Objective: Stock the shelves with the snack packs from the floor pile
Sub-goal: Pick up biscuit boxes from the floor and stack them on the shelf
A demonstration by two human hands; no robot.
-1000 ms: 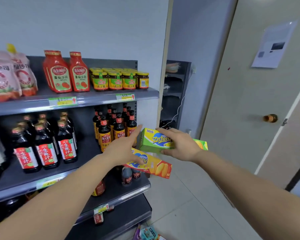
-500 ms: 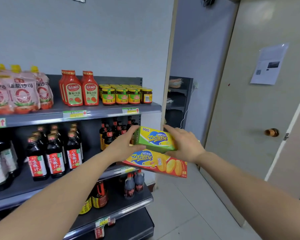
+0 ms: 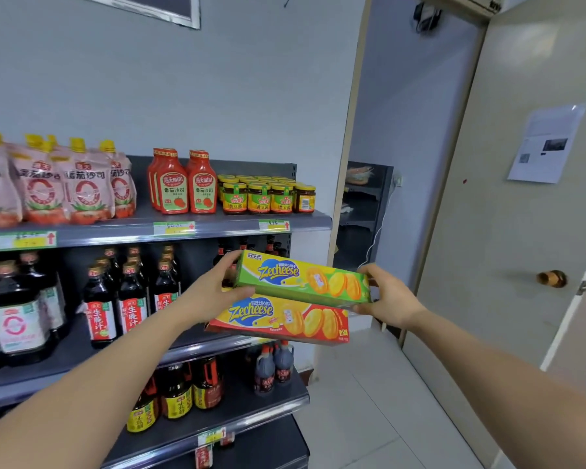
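Two long snack boxes are held stacked in the air in front of the right end of the middle shelf [image 3: 82, 346], the green box [image 3: 301, 282] above the red box [image 3: 285, 321]. Both tilt down to the right. Each reads "Zecheese" in yellow letters on a blue splash, beside pictured round yellow sandwich biscuits. The red box has a yellow upper band and a small "2" at its right corner.

The left hand [image 3: 214, 292] grips the green box's left end, fingers over the top and thumb across the lower front. The red box's left end sits under this hand, but how it is held is hidden. The right hand [image 3: 389, 299] clasps the green box's right end, fingers curled round it, close above the red box's right end.

The top shelf [image 3: 122, 230] carries pink pouches [image 3: 58, 187] with yellow caps, marked 番茄沙司. Next come red squeeze bottles [image 3: 183, 187] reading "mini", then yellow-lidded jars [image 3: 268, 196] labelled "Yes". Green-and-yellow price tags [image 3: 174, 228] with red arrows line its edge.

Dark sauce bottles [image 3: 115, 299] with red labels fill the middle shelf, some of them behind the boxes. More bottles [image 3: 176, 390] and small jugs [image 3: 274, 367] stand below.

To the right is a pale door [image 3: 504, 248] with a brass knob [image 3: 552, 278] and a printed sheet [image 3: 548, 143], its text too small to read.
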